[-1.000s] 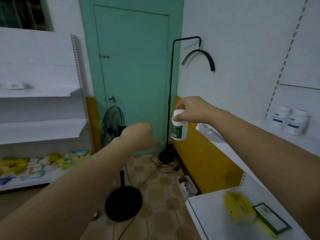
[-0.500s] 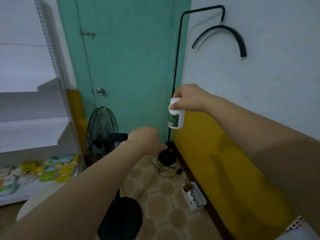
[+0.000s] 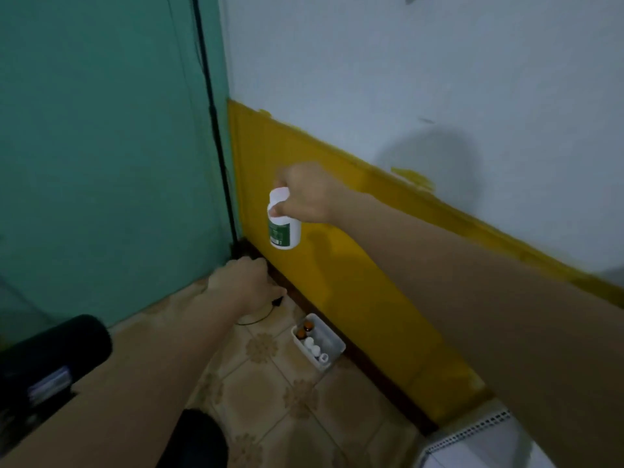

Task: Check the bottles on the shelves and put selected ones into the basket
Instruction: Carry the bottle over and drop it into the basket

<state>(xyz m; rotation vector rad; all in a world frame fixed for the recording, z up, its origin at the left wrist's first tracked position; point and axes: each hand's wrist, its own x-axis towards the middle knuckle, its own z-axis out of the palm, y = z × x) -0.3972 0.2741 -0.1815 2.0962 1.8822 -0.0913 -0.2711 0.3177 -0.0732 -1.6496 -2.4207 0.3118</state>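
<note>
Right hand (image 3: pixel 305 194) fingers clamped on bottle (image 3: pixel 284 228) cap; basket (image 3: pixel 335 350) now in view below them; left hand (image 3: pixel 243 285) loosely curled, empty. Drop-off likely next.

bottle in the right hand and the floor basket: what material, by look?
Bottle: probably plastic, opaque white, smooth matte body, green printed label. Basket: likely plastic too, white, thin walls, rounded moulded corners. Blur leaves both open.

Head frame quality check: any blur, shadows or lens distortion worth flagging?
Head view: dim light; the bottle label is too soft to read; a round shadow lies on the white wall, another on the yellow wall band below the right hand; the wide lens swells both forearms.
</note>
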